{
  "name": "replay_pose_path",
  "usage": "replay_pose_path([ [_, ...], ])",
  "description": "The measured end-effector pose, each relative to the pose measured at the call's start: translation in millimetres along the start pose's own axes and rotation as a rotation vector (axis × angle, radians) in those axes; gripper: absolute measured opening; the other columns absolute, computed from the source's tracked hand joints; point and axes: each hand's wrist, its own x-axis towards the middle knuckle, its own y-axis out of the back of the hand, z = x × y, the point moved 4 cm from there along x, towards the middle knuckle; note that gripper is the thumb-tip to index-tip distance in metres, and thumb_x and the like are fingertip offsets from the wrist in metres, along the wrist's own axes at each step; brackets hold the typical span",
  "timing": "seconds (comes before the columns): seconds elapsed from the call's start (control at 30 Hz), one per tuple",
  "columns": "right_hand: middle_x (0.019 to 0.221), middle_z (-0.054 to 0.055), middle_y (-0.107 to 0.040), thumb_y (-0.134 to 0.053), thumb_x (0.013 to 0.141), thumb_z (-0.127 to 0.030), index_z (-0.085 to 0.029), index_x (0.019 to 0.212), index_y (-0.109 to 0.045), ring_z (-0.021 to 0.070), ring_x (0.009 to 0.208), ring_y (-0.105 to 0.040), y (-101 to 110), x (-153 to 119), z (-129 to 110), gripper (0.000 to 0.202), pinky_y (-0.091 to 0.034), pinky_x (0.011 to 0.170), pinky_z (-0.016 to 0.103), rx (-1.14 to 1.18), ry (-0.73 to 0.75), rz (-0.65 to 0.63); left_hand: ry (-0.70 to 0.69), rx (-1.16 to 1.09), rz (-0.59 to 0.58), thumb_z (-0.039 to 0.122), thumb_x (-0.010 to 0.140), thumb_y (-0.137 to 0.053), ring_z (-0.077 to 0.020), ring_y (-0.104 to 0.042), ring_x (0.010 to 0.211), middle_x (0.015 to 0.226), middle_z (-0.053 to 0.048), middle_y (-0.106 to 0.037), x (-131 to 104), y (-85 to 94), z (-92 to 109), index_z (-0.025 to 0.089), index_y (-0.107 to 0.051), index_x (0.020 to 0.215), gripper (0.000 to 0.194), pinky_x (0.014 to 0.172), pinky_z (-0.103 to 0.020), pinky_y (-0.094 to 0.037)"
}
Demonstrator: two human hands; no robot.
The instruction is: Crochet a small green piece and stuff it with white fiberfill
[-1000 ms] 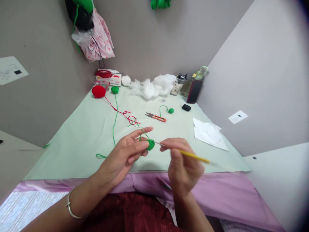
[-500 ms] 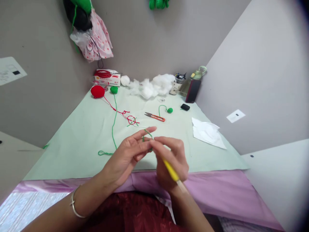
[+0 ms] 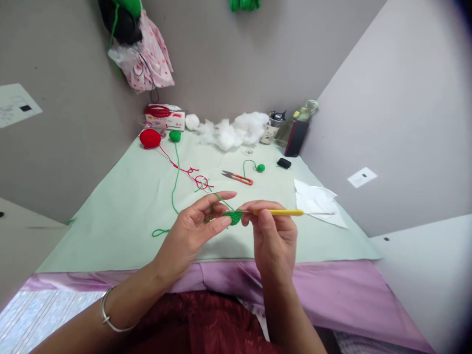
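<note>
Between thumb and fingers, my left hand (image 3: pixel 193 226) pinches a small green crochet piece (image 3: pixel 234 217). A strand of green yarn (image 3: pixel 222 199) runs over its raised index finger. My right hand (image 3: pixel 275 233) is closed on a crochet hook (image 3: pixel 282 212) with a yellow handle, held nearly level. The hook's metal shaft points left and meets the top edge of the green piece; its tip is hidden among stitches and fingers. Green yarn trails from beside my left hand back to a green ball of yarn (image 3: pixel 175 136).
Beyond my hands lie orange thread snips (image 3: pixel 238 177), a small green crocheted ball (image 3: pixel 260 168) and red yarn loops (image 3: pixel 201 182). White stuffing (image 3: pixel 232 132), a red yarn ball (image 3: pixel 150 138) and a phone (image 3: pixel 296 138) are at the back. White paper (image 3: pixel 319 201) lies at right.
My right hand has turned and shifted right, bringing the hook from a steep slant to nearly level. The green piece, mostly covered before, now shows between my hands.
</note>
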Motion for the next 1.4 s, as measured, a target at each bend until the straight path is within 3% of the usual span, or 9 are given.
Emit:
replay_pose_path([
  [0.1,0.09,0.003,-0.077,-0.062,0.103,-0.029,-0.024,0.098,-0.078,0.0129,0.069,-0.065,-0.4,0.9,1.4,0.017,-0.057,0.065,0.029,0.058,-0.01,-0.006,0.024,-0.049,-0.004,0.03,0.089,-0.082,-0.0149,-0.055,0.095,0.093,0.001,-0.062,0.7,-2.9,0.8,0.034,-0.079,0.122,0.033,0.093,-0.027,-0.043],
  [0.3,0.089,0.003,-0.073,-0.064,0.101,-0.029,-0.023,0.096,-0.077,0.013,0.069,-0.064,-3.8,-0.9,-1.0,0.016,-0.057,0.064,0.03,0.015,0.022,-0.024,0.137,-0.155,-0.05,0.024,0.086,-0.082,-0.0155,-0.057,0.09,0.094,-0.001,-0.069,3.9,-8.0,0.1,0.029,-0.063,0.146,0.063,0.086,-0.029,-0.043],
  [0.43,0.082,0.002,-0.069,-0.064,0.1,-0.032,-0.022,0.091,-0.075,0.0115,0.06,-0.062,1.7,5.6,2.2,0.017,-0.055,0.054,0.026,0.139,-0.071,0.008,0.226,-0.308,-0.152,0.023,0.084,-0.08,-0.0139,-0.057,0.087,0.09,-0.001,-0.066,6.2,-7.3,-1.8,0.022,-0.069,0.139,0.056,0.087,-0.028,-0.044],
  [0.6,0.078,0.0,-0.068,-0.065,0.1,-0.034,-0.024,0.087,-0.074,0.0103,0.059,-0.058,-1.6,5.3,7.6,0.019,-0.051,0.053,0.024,0.278,-0.222,-0.038,0.106,-0.226,-0.157,0.021,0.086,-0.079,-0.0123,-0.058,0.087,0.091,0.001,-0.065,5.5,-7.2,-1.8,0.027,-0.075,0.13,0.044,0.089,-0.026,-0.045],
  [0.77,0.092,0.003,-0.075,-0.067,0.1,-0.03,-0.027,0.096,-0.081,0.0143,0.077,-0.064,-5.5,-4.0,0.7,0.015,-0.052,0.066,0.028,0.05,-0.042,-0.019,0.007,0.015,-0.117,0.027,0.092,-0.079,-0.0145,-0.06,0.1,0.101,0.002,-0.07,1.9,-3.3,-4.5,0.037,-0.071,0.134,0.043,0.099,-0.029,-0.043],
  [0.9,0.09,0.001,-0.077,-0.065,0.102,-0.029,-0.027,0.094,-0.079,0.0104,0.066,-0.061,-2.5,-1.7,2.5,0.017,-0.05,0.062,0.026,0.15,-0.09,0.008,-0.02,0.059,-0.061,0.032,0.094,-0.078,-0.0144,-0.056,0.097,0.098,0.001,-0.064,3.0,3.4,-2.5,0.036,-0.075,0.129,0.036,0.093,-0.027,-0.044],
  [1.13,0.091,0.001,-0.08,-0.055,0.107,-0.03,-0.024,0.096,-0.073,0.0099,0.064,-0.067,-1.8,1.9,1.9,0.022,-0.053,0.06,0.024,0.242,-0.112,-0.027,-0.06,0.078,-0.048,0.029,0.092,-0.079,-0.0143,-0.054,0.094,0.099,0.001,-0.062,2.2,5.3,1.4,0.036,-0.077,0.126,0.035,0.089,-0.026,-0.045],
  [1.3,0.095,0.001,-0.079,-0.05,0.109,-0.026,-0.024,0.102,-0.073,0.0113,0.068,-0.071,-0.7,-2.9,-7.2,0.024,-0.058,0.064,0.027,0.071,-0.027,-0.044,-0.092,0.178,-0.031,0.026,0.093,-0.076,-0.0145,-0.053,0.094,0.099,0.001,-0.062,-1.5,9.3,4.2,0.038,-0.075,0.129,0.037,0.089,-0.027,-0.044],
  [1.4,0.097,0.002,-0.077,-0.049,0.108,-0.019,-0.025,0.107,-0.074,0.0129,0.075,-0.071,-1.3,-6.7,-16.6,0.025,-0.059,0.069,0.03,-0.16,0.132,-0.054,-0.125,0.253,-0.001,0.027,0.094,-0.076,-0.0143,-0.053,0.091,0.096,0.002,-0.063,-2.9,8.4,6.2,0.038,-0.074,0.129,0.037,0.09,-0.027,-0.044],
])
